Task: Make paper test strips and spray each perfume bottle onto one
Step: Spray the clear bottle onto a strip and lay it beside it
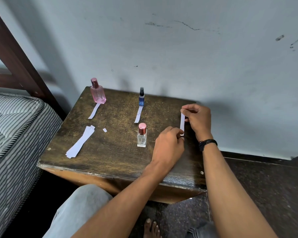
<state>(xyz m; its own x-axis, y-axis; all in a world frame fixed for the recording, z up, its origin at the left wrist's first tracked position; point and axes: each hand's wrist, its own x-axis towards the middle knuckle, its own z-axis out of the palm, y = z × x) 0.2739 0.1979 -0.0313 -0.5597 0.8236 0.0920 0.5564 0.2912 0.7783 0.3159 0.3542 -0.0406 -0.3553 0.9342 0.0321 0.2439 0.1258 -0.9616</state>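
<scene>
Table (pixel 110 152): dark wood, by a grey wall.
Right hand (pixel 199 120): pinched the far end of a paper strip (pixel 182 123).
Left hand (pixel 169 145): pinched its near end.
Clear bottle (pixel 142 135): just left of hands.

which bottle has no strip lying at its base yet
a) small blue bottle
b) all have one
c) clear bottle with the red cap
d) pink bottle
c: the clear bottle with the red cap stands alone, while the pink bottle and small blue bottle each have a strip in front; another strip is held in both hands.

Both hands, left hand (pixel 169 145) and right hand (pixel 197 118), pinch one paper strip (pixel 182 123) over the table (pixel 110 152).
</scene>
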